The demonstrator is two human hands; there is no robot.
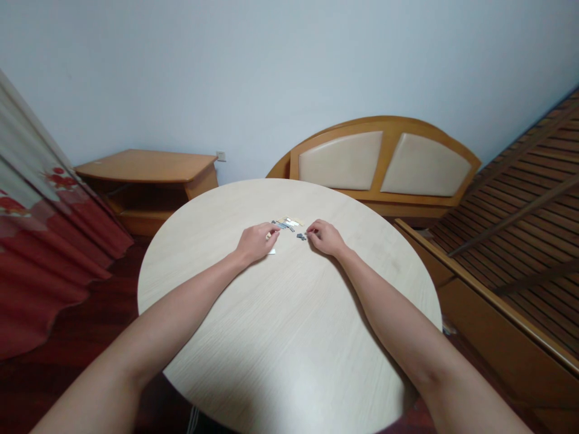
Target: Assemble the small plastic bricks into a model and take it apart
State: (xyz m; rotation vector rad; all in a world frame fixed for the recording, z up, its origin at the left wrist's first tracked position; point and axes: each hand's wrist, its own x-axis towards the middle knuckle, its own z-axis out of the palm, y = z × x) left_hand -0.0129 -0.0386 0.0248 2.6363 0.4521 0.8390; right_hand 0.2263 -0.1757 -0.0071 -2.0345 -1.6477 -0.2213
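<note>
A pale blue wall (271, 78) is rising behind a low honey-coloured wooden cabinet (145, 166) and a wall socket (221, 155), while a wooden headboard (335, 141) with two cream padded panels is leaning beside them. A slatted bed base (520, 223) is filling the right side, and a red and white curtain (40, 253) is hanging on the left above a dark red floor (67, 386). The person is leaning both forearms over a round, pale wood-grain table (280, 367), with the hands close together near its far side. A small cluster of flat grey, cream and white pieces (284, 224) is lying on the tabletop between the hands, a little beyond them. The left hand (257, 242) is resting just beside the cluster, its fingers curled and bunched toward the pieces, though the view is too small to show whether they are grasping one. The right hand (326, 237) is resting just to the other side, its fingertips drawn together right beside a small dark grey piece (301, 237), and I cannot tell whether they are pinching it or only touching it. A white scrap (271, 251) is poking out just below the left hand.
</note>
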